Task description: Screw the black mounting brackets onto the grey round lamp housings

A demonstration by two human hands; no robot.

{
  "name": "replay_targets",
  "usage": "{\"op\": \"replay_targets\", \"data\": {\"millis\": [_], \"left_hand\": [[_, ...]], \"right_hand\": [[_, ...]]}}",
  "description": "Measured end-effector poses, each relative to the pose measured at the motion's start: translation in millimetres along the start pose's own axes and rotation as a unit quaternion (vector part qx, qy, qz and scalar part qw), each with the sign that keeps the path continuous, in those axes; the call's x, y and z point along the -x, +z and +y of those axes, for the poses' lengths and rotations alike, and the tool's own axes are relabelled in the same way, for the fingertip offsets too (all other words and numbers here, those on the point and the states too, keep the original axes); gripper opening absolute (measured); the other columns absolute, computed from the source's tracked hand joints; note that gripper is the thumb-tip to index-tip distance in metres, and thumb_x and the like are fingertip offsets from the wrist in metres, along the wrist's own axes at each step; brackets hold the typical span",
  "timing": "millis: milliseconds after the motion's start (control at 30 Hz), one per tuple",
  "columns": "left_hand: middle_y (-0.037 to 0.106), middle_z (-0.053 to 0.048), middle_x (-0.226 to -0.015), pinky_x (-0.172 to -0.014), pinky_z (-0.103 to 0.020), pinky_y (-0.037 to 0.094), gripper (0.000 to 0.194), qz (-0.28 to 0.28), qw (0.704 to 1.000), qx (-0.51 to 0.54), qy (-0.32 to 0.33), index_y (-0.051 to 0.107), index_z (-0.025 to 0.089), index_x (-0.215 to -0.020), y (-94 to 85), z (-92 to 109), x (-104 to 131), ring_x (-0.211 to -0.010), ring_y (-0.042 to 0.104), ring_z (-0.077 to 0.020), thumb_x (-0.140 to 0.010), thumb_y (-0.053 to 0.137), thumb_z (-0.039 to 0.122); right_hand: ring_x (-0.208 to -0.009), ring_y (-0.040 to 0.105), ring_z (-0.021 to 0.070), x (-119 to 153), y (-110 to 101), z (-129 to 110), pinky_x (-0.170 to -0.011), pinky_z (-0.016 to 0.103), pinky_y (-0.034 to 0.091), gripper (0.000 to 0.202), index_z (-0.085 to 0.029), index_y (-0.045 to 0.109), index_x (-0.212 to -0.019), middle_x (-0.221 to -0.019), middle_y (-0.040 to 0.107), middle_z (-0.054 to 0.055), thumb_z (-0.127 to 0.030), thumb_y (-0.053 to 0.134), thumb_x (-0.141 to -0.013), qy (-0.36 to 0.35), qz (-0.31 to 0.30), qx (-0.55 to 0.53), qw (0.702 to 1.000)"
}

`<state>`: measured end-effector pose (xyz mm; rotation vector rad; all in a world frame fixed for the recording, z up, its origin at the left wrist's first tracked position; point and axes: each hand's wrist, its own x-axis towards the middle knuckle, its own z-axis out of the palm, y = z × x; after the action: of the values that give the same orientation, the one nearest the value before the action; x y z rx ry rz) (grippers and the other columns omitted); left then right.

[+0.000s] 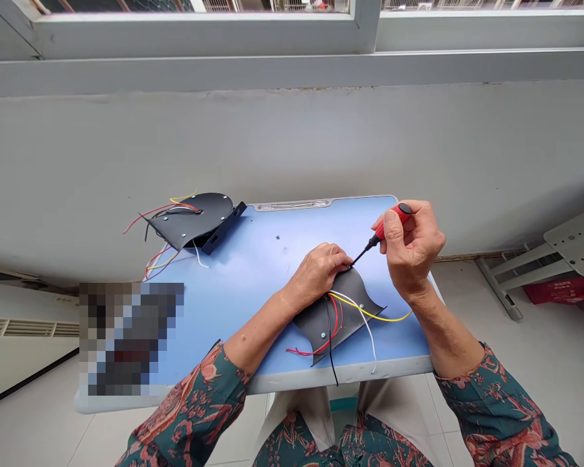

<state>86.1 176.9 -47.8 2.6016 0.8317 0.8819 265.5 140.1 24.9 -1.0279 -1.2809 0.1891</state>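
Note:
A black plate (346,321) with screws and red, black, white and yellow wires lies near the front edge of the blue table. My left hand (321,269) rests on its far left side, fingers pressed together at the far edge; whether they pinch a small part there is hidden. Wrapped round the red handle of a screwdriver (380,228) is my right hand (411,243). The screwdriver slants down to the left, and its tip meets the plate's far edge beside my left fingertips.
A similar black assembly (199,220) with wires sits at the table's back left. The blue table (253,285) has a metal strip (292,205) at its back edge and a small dark piece (278,237). A blurred dark object (136,344) lies front left.

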Motion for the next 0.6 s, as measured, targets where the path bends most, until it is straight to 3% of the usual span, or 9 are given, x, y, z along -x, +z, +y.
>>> {"op": "replay_targets", "data": {"millis": [267,467,600], "left_hand": [[0.071,-0.005,-0.094,-0.082,-0.032,0.053,0.022,0.002,1.000,-0.002,-0.002,0.074,0.020,-0.102,-1.6,0.3,1.5,-0.088,0.063,-0.0183,-0.096,0.058,0.006],[0.072,-0.006,-0.094,-0.079,-0.032,0.053,0.020,0.000,1.000,-0.009,-0.008,0.074,0.019,-0.100,1.0,-2.0,1.9,-0.087,0.063,-0.0189,-0.096,0.059,0.006],[0.072,-0.006,-0.096,-0.081,-0.033,0.052,0.022,0.002,1.000,-0.023,0.001,0.074,0.020,-0.103,3.3,-4.0,1.8,-0.088,0.063,-0.0194,-0.096,0.059,0.006]], "right_hand": [[-0.056,0.067,0.0122,0.8,1.0,2.2,-0.049,0.024,0.049,0.018,-0.024,0.054,-0.092,-0.069,0.066,-0.004,-0.039,0.061,-0.098,-0.003,-0.004,0.006,1.000],[-0.039,0.053,0.0078,-5.9,-3.9,-2.3,-0.036,0.021,0.042,0.020,-0.023,0.054,-0.095,-0.067,0.069,-0.006,-0.041,0.062,-0.097,0.099,0.047,-0.044,0.993],[-0.042,0.056,0.0091,6.1,-20.5,1.0,-0.036,0.021,0.046,0.025,-0.023,0.052,-0.094,-0.070,0.071,-0.006,-0.044,0.066,-0.095,0.129,0.067,-0.047,0.988]]}}
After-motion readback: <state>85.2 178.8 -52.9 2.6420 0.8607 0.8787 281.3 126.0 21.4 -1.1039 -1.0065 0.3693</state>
